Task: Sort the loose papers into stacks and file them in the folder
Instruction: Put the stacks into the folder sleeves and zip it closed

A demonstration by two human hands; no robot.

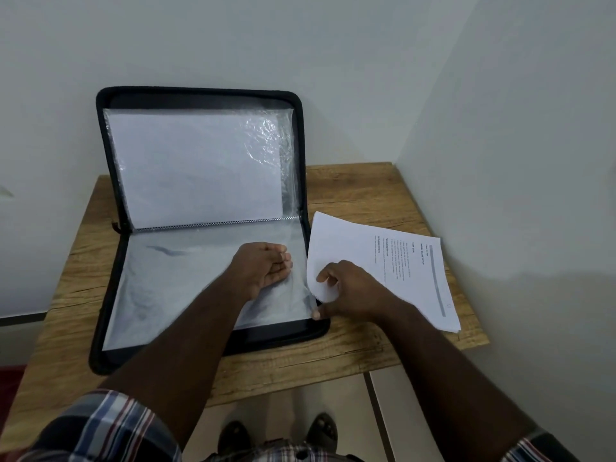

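Looking down at the small wood-grain table (350, 195), we saw the black zip-edged folder (103, 295) lying open on it, its far half propped upright against the pale wall (300, 45) and its near half flat on the tabletop. Clear plastic sleeves (200, 168) filled both halves, and the upright one had a white sheet inside. Our left hand (263, 266) rested on the near sleeve toward its right edge, palm turned up and fingers lightly curled, with the sleeve's top layer seeming to be lifted over the fingertips; we could not tell whether it was actually pinched. Our right hand (346, 290) gripped the stack of white printed papers (393, 261) at its near left corner, fingers curled over the top and thumb pointing toward the folder's right rim. The stack lay just right of the folder, its left edge curling upward beside the sleeve opening, the rest flat on the table. Plaid sleeves (110, 425) showed at the near edge, and sandalled feet (280, 435) on the tiled floor below.
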